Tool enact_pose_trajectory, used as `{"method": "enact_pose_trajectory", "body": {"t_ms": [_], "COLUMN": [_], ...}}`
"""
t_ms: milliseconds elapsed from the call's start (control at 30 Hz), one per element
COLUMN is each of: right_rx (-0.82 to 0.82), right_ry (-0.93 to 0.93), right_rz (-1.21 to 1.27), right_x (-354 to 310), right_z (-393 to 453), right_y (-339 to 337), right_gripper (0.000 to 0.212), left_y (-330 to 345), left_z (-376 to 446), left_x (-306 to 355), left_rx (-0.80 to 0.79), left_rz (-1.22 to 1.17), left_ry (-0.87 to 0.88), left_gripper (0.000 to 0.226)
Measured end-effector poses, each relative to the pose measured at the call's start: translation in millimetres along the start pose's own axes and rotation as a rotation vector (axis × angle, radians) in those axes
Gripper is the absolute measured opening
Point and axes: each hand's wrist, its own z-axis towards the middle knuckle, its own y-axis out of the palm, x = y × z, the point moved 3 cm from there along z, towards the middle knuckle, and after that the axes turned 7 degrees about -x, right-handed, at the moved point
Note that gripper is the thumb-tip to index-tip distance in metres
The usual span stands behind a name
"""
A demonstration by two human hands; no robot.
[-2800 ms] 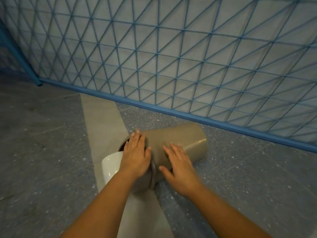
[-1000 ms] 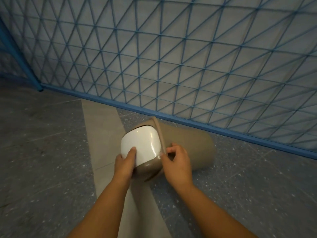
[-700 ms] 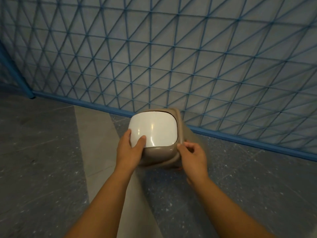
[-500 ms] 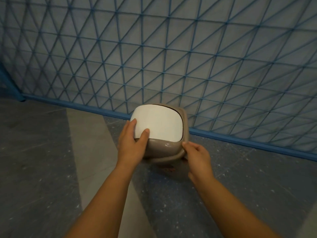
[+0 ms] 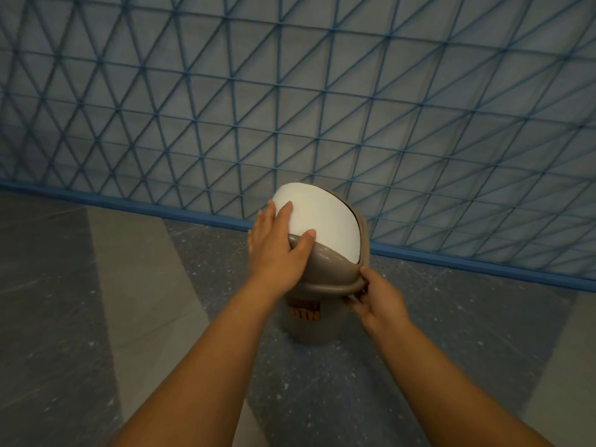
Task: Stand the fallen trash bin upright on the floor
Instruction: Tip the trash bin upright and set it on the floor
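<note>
The tan trash bin with a white swing lid stands nearly upright on the floor, its lid facing up toward me and its base low in view. An orange label shows on its front. My left hand lies over the left side of the lid and rim, thumb across the front edge. My right hand pinches the rim at the lower right. Most of the bin's body is hidden under its top and my hands.
A blue lattice fence with a blue bottom rail runs just behind the bin. The floor is dark speckled stone with paler grey strips on the left and at the far right.
The bin went from lying on its side to nearly upright, its lid end swung up and toward the fence. Both hands shifted from the body to the top rim.
</note>
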Motion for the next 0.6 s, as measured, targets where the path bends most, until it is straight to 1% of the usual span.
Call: {"method": "enact_pose_trajectory", "body": {"t_ms": [100,167,200,300,400,467,567,600], "right_rx": [0.024,0.022,0.011,-0.020,-0.027,-0.016,0.012,0.018], "right_ry": [0.016,0.024,0.024,0.028,0.033,0.038,0.041,0.034], "right_rz": [0.016,0.038,0.041,0.034,0.014,-0.011,-0.074,-0.104], "right_x": [-3.0,-3.2,-3.5,-4.0,-4.9,-5.5,-6.2,-6.3], "right_z": [6.8,9.6,10.7,16.1,18.6,19.5,19.0,19.2], "right_y": [-14.4,-22.0,-24.7,-29.2,-29.1,-29.6,-31.7,-32.7], "right_gripper": [0.019,0.026,0.025,0.014,0.016,0.015,0.019,0.021], "left_y": [13.6,22.6,26.0,28.7,27.0,28.9,43.6,51.4], "left_z": [9.8,11.2,10.7,9.8,9.2,1.1,-24.8,-33.9], "left_x": [10.2,15.7,17.1,18.4,18.1,18.4,18.1,18.2], "left_rx": [-0.054,-0.038,-0.013,0.031,0.033,0.071,0.171,0.222], "left_rz": [0.075,0.113,0.123,0.138,0.103,-0.050,-0.501,-0.647], "left_ry": [0.038,0.060,0.063,0.061,0.045,-0.015,-0.209,-0.289], "left_gripper": [0.067,0.067,0.066,0.066,0.071,0.076,0.084,0.083]}}
